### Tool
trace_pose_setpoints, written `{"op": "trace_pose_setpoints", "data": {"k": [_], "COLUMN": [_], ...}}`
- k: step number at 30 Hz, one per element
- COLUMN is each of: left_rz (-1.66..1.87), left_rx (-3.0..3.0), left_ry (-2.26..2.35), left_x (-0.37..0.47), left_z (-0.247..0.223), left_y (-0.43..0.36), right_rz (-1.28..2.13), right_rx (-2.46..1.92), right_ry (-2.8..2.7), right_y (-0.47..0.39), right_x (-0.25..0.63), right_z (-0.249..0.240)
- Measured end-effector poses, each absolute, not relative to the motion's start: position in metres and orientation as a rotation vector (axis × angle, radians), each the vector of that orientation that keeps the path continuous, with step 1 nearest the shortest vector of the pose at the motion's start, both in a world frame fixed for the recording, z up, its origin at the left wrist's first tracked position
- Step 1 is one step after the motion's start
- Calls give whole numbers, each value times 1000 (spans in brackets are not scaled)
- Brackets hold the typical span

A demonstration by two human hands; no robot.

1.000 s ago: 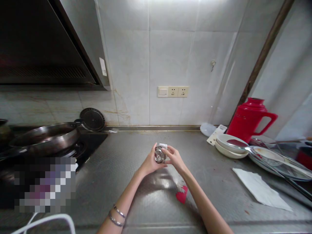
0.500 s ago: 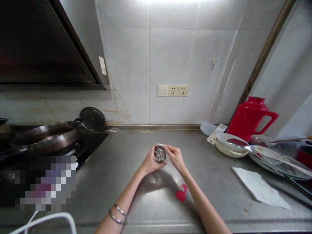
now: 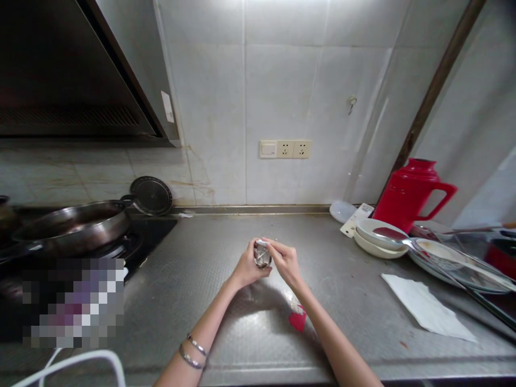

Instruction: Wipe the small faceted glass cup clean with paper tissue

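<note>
Above the middle of the steel counter, my left hand [image 3: 246,267] is wrapped round a small round silvery object [image 3: 262,256] with crossing lines on its face. My right hand [image 3: 284,260] meets it from the right, thumb and fingers pinched at its upper rim, where a bit of something white shows. Whether the white bit is separate from the round object cannot be told. A red heart-shaped piece [image 3: 297,321] lies on the counter [image 3: 193,279] beside my right forearm.
At the left a steel pan [image 3: 80,228] sits on the black stove, with a round black disc [image 3: 151,195] behind it. A red jug [image 3: 413,193], stacked bowls [image 3: 379,244], plates with utensils and a white paper sheet [image 3: 427,309] are at the right. A white cable curves at the lower left.
My right fingers have shifted slightly left over the upper rim of the round object, covering more of it. The whole view has shifted a little.
</note>
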State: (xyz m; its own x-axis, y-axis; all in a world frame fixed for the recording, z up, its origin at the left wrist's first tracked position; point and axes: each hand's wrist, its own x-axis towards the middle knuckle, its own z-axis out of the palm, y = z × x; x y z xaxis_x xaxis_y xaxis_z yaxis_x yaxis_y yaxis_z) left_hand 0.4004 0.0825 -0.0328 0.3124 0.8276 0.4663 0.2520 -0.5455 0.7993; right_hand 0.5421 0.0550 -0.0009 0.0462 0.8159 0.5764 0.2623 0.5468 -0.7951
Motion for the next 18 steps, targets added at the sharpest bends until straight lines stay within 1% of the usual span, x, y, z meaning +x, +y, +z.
{"op": "trace_pose_setpoints", "data": {"k": [4,7,11,14,18], "left_rz": [1244,1252,1259,1220,1211], "left_rx": [1943,1935,1965,2000,1983], "left_ry": [910,888,875,883,914], "left_x": [401,401,403,403,403], "left_z": [-32,-33,-33,-32,-31], "left_y": [83,84,82,80,81], "right_rz": [475,500,611,569,560], "right_rx": [-845,-825,-925,-1058,-995], "right_ry": [-1599,-1603,-1453,-1317,-1459], "right_y": [49,46,50,55,57], "right_x": [542,546,550,549,544], "right_z": [0,4,9,8,2]}}
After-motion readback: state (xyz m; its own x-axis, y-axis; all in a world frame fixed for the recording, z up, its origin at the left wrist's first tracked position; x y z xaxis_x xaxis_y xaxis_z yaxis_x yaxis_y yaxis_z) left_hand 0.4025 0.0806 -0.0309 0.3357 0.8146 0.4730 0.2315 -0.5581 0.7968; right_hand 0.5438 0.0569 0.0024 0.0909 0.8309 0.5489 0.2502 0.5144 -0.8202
